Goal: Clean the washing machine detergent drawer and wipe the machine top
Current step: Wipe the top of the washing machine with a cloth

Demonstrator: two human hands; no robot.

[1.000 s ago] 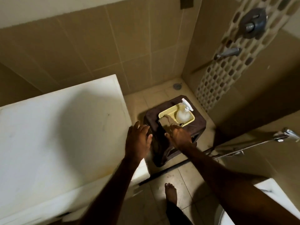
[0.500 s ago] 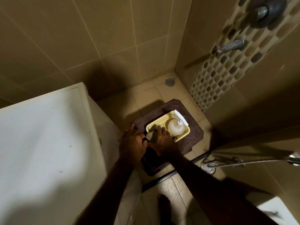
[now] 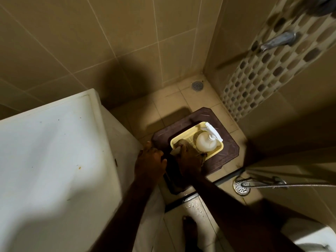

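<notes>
The white washing machine top (image 3: pixel 54 151) fills the left, with a few small specks on it. Beside it stands a brown plastic stool (image 3: pixel 229 150) carrying a yellow perforated basket (image 3: pixel 217 152) with a white pump bottle (image 3: pixel 206 142) inside. My right hand (image 3: pixel 189 158) reaches into the basket's near corner and grips a brownish cloth (image 3: pixel 201 155); a small pale object (image 3: pixel 175 151) shows at its fingers. My left hand (image 3: pixel 151 160) is at the stool's left edge, fingers curled over it. The detergent drawer is not in view.
A round floor drain (image 3: pixel 197 86) lies in the far corner and a second drain (image 3: pixel 241 187) near a metal shower hose (image 3: pixel 291 185). A tap (image 3: pixel 278 40) juts from the mosaic wall. My bare foot (image 3: pixel 190 228) stands on wet tiles. A white fixture (image 3: pixel 312 235) sits bottom right.
My view has dropped closer over the stool. My right hand went with the cloth down into the basket's near corner, and my left hand moved from above the machine's corner to the stool's edge.
</notes>
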